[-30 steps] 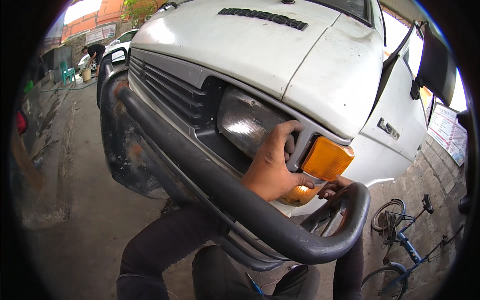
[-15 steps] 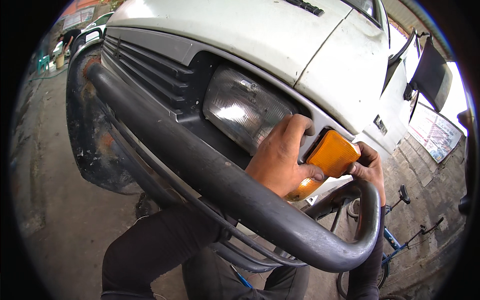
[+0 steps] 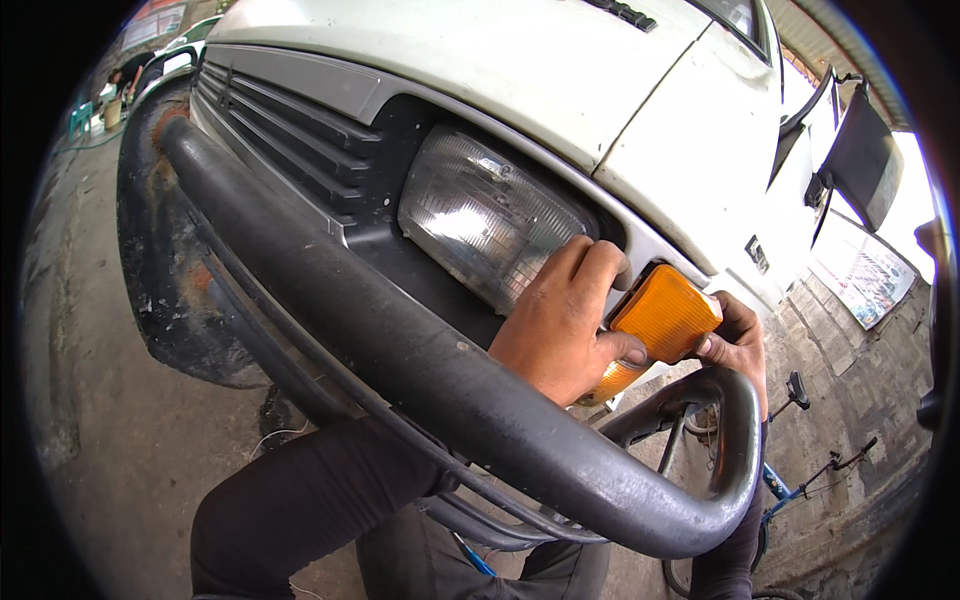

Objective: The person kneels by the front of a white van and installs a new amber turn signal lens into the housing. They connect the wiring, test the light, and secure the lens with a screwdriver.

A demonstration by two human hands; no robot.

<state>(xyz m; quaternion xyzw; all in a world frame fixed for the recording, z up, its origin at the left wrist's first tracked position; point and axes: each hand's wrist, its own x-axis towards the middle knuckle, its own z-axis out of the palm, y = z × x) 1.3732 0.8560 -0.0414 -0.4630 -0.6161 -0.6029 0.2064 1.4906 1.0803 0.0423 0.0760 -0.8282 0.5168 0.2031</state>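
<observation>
An amber turn signal lamp [image 3: 668, 312] sits at the front corner of a white vehicle, tilted out from its recess with a dark gap along its upper left edge. My left hand [image 3: 560, 330] reaches over the bumper bar and is closed at the lamp's left side. Its thumb presses the lens edge, while the curled fingertips are partly hidden beside the headlight [image 3: 490, 210]. On the other side, my right hand [image 3: 740, 345] pinches the lamp's right edge, thumb in front and fingers partly behind. Below the left thumb shows a lower part of the amber lens.
A thick black bumper bar [image 3: 400, 345] crosses in front of my forearms and loops back at the right. The grey grille [image 3: 290, 125] lies left of the headlight. A side mirror [image 3: 862, 155] and a bicycle [image 3: 800, 490] are at the right. Another person [image 3: 130, 75] is far left.
The view has shifted slightly. Both hands keep their hold on the lamp, which sits at nearly the same angle.
</observation>
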